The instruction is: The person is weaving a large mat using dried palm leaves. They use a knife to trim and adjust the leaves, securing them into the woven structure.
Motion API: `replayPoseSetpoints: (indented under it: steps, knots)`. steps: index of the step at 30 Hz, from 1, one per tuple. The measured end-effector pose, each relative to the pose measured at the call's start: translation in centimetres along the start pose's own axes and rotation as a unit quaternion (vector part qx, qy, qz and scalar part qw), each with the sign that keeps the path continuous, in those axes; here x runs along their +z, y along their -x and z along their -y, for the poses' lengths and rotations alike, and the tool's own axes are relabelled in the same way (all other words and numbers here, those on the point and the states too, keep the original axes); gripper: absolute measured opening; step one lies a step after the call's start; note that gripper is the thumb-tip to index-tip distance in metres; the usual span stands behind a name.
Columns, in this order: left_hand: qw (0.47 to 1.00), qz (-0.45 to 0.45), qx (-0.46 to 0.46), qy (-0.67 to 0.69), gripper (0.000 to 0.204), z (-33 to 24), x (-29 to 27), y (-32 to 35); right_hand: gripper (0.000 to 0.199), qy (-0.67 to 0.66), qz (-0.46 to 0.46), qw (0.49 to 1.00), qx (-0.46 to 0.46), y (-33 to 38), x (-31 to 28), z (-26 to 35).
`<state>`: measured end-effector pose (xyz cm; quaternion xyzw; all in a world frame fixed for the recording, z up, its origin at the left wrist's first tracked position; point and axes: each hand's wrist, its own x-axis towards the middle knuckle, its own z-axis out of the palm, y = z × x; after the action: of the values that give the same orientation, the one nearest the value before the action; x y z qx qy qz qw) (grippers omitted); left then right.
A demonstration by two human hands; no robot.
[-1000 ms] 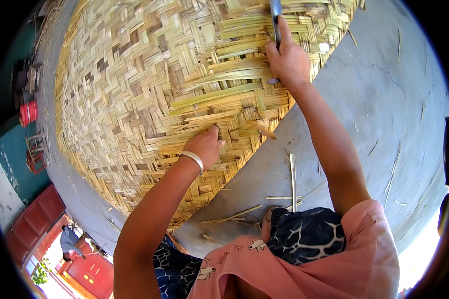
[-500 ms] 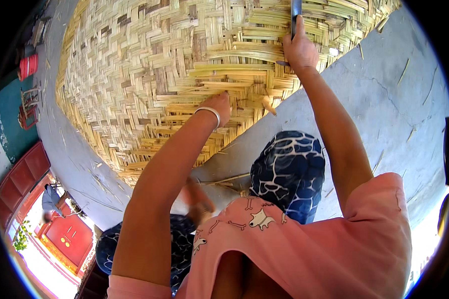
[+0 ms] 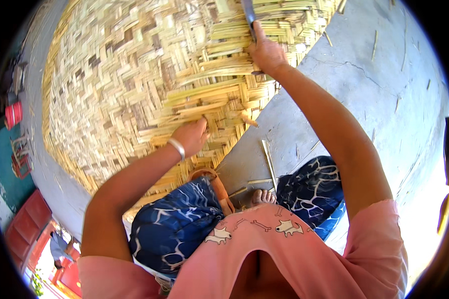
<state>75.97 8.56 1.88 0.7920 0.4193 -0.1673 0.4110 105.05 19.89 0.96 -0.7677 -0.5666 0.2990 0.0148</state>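
A large woven mat (image 3: pixel 110 74) of pale, flat plant strips spreads before me, greener and looser along its right border. My right hand (image 3: pixel 268 56) is closed round the dark handle of a knife (image 3: pixel 249 14), index finger stretched along it. The metal blade points away from me over the greenish strips, and its far end is cut off by the picture's upper edge. Nearer to me, my left hand (image 3: pixel 192 137), with a pale bangle on its wrist, rests on the mat with fingers curled. What those fingers grip is hidden. A short loose strip end (image 3: pixel 249 121) sticks out at the mat's border.
Grey concrete floor (image 3: pixel 354 60) lies to the right, scattered with cut strips (image 3: pixel 269 159). My sandalled left foot (image 3: pixel 219 192) is at the mat's edge. At far left are a red-and-white bundle (image 3: pixel 13 114), a chair (image 3: pixel 21 157) and a dark red bench (image 3: pixel 27 222); another person (image 3: pixel 60 249) is behind.
My view has shifted, so mat and hands appear further left. My left knee has come forward and the sandalled foot now shows. Both hands keep about the same places on the mat.
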Motion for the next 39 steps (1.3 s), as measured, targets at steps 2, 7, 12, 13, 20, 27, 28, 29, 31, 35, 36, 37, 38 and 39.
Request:
replayPoseSetpoints:
  steps: [2,7,12,13,20,27,28,29,31,35,36,37,38,39]
  knots:
    - [0.979,-0.160,0.119,-0.049,0.024,1.6,2.2,1.1,0.068,-0.019,0.006,1.000,-0.009,0.1,0.0,0.4]
    - [0.931,-0.286,0.193,-0.120,0.025,2.6,4.0,0.6,0.069,-0.018,0.020,0.998,0.053,0.9,-0.6,2.0]
    - [0.933,-0.286,0.198,-0.095,0.027,2.7,3.5,0.9,0.072,0.014,0.008,0.998,0.063,0.2,0.5,1.9]
    - [0.933,-0.279,0.204,-0.098,0.026,2.9,3.3,0.7,0.074,0.023,0.021,0.997,0.070,0.0,0.4,1.9]
    - [0.941,-0.266,0.206,0.038,0.015,3.0,1.5,1.3,0.075,0.045,0.037,0.994,0.091,-0.6,0.8,1.9]
    - [0.930,-0.228,0.183,0.223,0.019,9.0,13.4,-1.5,0.079,0.091,0.081,0.989,0.083,-2.2,2.3,-0.9]
    - [0.930,-0.233,0.177,0.223,0.019,9.3,13.3,-1.3,0.080,0.088,0.103,0.986,0.095,-2.1,1.7,0.8]
    - [0.931,-0.233,0.174,0.222,0.018,9.1,12.6,-0.8,0.081,0.084,0.121,0.983,0.111,-1.9,0.8,2.5]
    - [0.938,-0.221,0.169,0.205,0.018,8.1,10.6,0.6,0.081,0.113,0.104,0.985,0.074,-2.6,2.4,0.2]
    - [0.960,-0.186,0.167,0.127,0.017,5.6,5.2,3.5,0.074,0.106,0.082,0.990,0.042,-2.4,3.1,-1.7]
    - [0.964,-0.184,0.158,0.108,0.016,5.1,4.0,4.3,0.072,0.096,0.090,0.991,0.033,-2.3,2.5,-0.2]
    - [0.967,-0.173,0.162,0.092,0.016,4.6,2.8,4.7,0.070,0.086,0.094,0.991,0.037,-2.0,1.8,0.3]
    - [0.969,-0.166,0.165,0.078,0.016,4.2,1.6,4.9,0.070,0.091,0.094,0.991,0.043,-1.9,1.5,0.5]
    - [0.971,-0.158,0.169,0.063,0.016,3.7,0.5,5.2,0.070,0.098,0.093,0.990,0.047,-1.7,1.2,0.8]
